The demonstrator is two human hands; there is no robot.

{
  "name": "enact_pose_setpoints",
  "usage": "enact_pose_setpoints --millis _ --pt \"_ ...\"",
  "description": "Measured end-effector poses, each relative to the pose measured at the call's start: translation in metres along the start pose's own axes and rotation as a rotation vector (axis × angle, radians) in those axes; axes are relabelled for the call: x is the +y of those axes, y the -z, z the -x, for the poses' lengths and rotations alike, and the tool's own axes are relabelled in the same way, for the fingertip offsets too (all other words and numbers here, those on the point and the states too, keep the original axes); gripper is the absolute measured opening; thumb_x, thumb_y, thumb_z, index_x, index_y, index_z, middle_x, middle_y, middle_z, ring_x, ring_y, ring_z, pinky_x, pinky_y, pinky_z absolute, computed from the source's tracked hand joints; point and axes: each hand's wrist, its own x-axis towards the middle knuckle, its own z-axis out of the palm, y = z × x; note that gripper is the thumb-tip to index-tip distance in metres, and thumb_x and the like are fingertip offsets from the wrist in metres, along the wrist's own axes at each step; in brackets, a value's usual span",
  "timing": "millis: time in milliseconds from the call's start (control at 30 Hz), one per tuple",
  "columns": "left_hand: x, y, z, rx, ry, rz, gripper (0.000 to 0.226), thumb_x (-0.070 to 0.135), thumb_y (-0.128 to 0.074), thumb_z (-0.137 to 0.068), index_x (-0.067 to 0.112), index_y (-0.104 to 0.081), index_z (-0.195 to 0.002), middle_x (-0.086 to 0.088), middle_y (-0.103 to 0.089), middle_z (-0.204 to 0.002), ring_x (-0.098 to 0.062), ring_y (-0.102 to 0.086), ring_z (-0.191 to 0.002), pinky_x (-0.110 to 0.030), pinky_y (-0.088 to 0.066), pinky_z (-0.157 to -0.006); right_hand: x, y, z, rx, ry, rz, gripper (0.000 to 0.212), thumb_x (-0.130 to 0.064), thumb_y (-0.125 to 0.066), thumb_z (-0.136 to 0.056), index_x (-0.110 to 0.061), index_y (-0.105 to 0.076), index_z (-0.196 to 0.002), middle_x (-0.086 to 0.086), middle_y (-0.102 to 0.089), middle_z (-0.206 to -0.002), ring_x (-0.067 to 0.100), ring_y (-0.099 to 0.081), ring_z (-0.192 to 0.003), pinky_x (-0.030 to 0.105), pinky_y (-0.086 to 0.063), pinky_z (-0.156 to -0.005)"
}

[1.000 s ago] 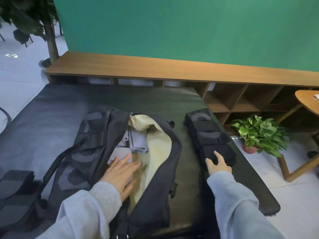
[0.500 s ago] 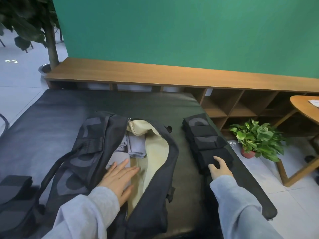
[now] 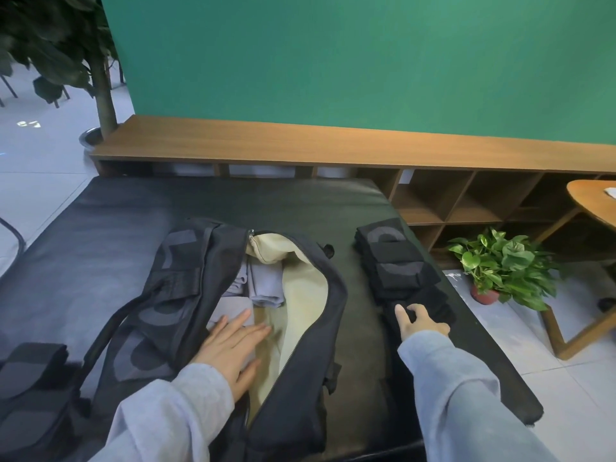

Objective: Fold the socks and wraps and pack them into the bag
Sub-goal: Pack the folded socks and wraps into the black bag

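A black bag (image 3: 310,355) with cream lining lies unzipped on the black mat (image 3: 100,228). Folded grey socks (image 3: 265,281) sit inside it toward the far end. My left hand (image 3: 233,345) lies flat with straight fingers on a grey folded piece inside the bag's opening. To the right of the bag, a row of folded black wraps (image 3: 396,261) lies on the mat. My right hand (image 3: 420,323) is on the nearest black wrap (image 3: 430,303), thumb and fingers curling round its near edge.
More black folded items (image 3: 30,371) lie at the mat's left front corner. A low wooden shelf (image 3: 333,148) runs behind the mat. A potted plant (image 3: 503,265) and a wooden table (image 3: 593,201) stand on the floor to the right.
My right hand has closed its fingers further over the nearest black wrap. My left hand stays flat in the bag. The view has tilted slightly.
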Motion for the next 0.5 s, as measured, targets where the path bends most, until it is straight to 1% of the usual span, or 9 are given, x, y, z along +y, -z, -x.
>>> enact_pose_setpoints --millis 67,100,167,200,233,300,367,433,500 --pt "0.001 0.001 0.0 -0.011 -0.001 -0.007 0.052 0.033 -0.041 -0.071 0.027 -0.045 -0.123 0.011 -0.064 -0.115 -0.015 -0.036 -0.127 -0.026 -0.01 -0.109 0.006 -0.001 0.007 0.001 0.001 -0.008 0.035 -0.056 -0.034 -0.093 -0.036 -0.044 -0.12 0.014 -0.039 -0.115 0.032 -0.048 -0.086 0.037 -0.043 -0.077" --pt "0.001 0.002 0.0 -0.011 0.0 -0.012 0.052 0.033 -0.041 -0.071 0.027 -0.045 -0.123 0.011 -0.064 -0.115 -0.015 -0.037 -0.125 -0.026 -0.01 -0.109 0.01 -0.001 0.009 0.001 0.007 -0.016 0.03 -0.055 -0.033 -0.093 -0.035 -0.047 -0.111 0.014 -0.039 -0.115 0.033 -0.048 -0.088 0.037 -0.042 -0.078" --pt "0.001 0.002 -0.001 -0.023 0.009 -0.003 0.052 0.033 -0.041 -0.072 0.027 -0.045 -0.123 0.011 -0.064 -0.115 -0.014 -0.031 -0.131 -0.026 -0.01 -0.109 0.019 -0.002 0.015 -0.001 0.022 -0.055 0.015 -0.043 -0.037 -0.095 -0.033 -0.048 -0.091 0.012 -0.04 -0.113 0.033 -0.049 -0.089 0.036 -0.045 -0.079" --pt "0.001 0.002 -0.001 -0.028 0.016 0.004 0.051 0.033 -0.041 -0.072 0.027 -0.046 -0.123 0.012 -0.064 -0.115 -0.011 -0.025 -0.135 -0.026 -0.01 -0.109 0.023 -0.003 0.017 0.002 0.034 -0.086 0.014 -0.034 -0.04 -0.095 -0.033 -0.05 -0.085 0.012 -0.042 -0.112 0.034 -0.052 -0.088 0.035 -0.047 -0.077" --pt "0.002 0.003 -0.001 -0.032 0.02 0.011 0.051 0.033 -0.041 -0.072 0.027 -0.046 -0.122 0.012 -0.064 -0.115 -0.01 -0.023 -0.136 -0.026 -0.009 -0.109 0.028 -0.004 0.018 0.007 0.048 -0.122 0.019 -0.025 -0.041 -0.093 -0.034 -0.053 -0.08 0.012 -0.046 -0.11 0.032 -0.055 -0.082 0.032 -0.048 -0.071" --pt "0.003 0.004 -0.001 -0.045 0.012 0.019 0.051 0.034 -0.041 -0.072 0.026 -0.045 -0.122 0.011 -0.065 -0.114 -0.014 -0.032 -0.13 -0.026 -0.009 -0.109 0.035 -0.006 0.022 0.006 0.088 -0.203 0.024 -0.015 -0.045 -0.089 -0.033 -0.059 -0.082 0.013 -0.055 -0.103 0.026 -0.055 -0.062 0.026 -0.045 -0.056" --pt "0.002 0.006 -0.001 -0.079 0.018 0.018 0.051 0.035 -0.042 -0.072 0.026 -0.045 -0.122 0.01 -0.066 -0.112 -0.015 -0.039 -0.122 -0.025 -0.009 -0.109 0.038 -0.006 0.029 -0.003 0.12 -0.269 0.025 -0.01 -0.049 -0.086 -0.032 -0.062 -0.088 0.01 -0.06 -0.084 0.021 -0.05 -0.051 0.024 -0.043 -0.05" --pt "0.003 0.008 -0.001 -0.078 0.049 0.021 0.053 0.035 -0.042 -0.071 0.028 -0.044 -0.124 0.011 -0.065 -0.112 -0.015 -0.041 -0.122 -0.022 -0.006 -0.11 0.038 -0.004 0.036 -0.008 0.149 -0.343 0.03 -0.009 -0.051 -0.085 -0.037 -0.06 -0.09 0.002 -0.058 -0.071 0.019 -0.051 -0.05 0.022 -0.042 -0.05" --pt "0.009 0.014 -0.003 -0.05 0.13 0.099 0.058 0.03 -0.044 -0.077 0.03 -0.039 -0.135 0.013 -0.056 -0.124 -0.014 -0.036 -0.132 -0.013 0.0 -0.11 0.035 -0.001 0.042 0.005 0.181 -0.423 0.035 -0.007 -0.053 -0.083 -0.041 -0.058 -0.092 -0.005 -0.058 -0.073 0.019 -0.055 -0.055 0.023 -0.044 -0.055"
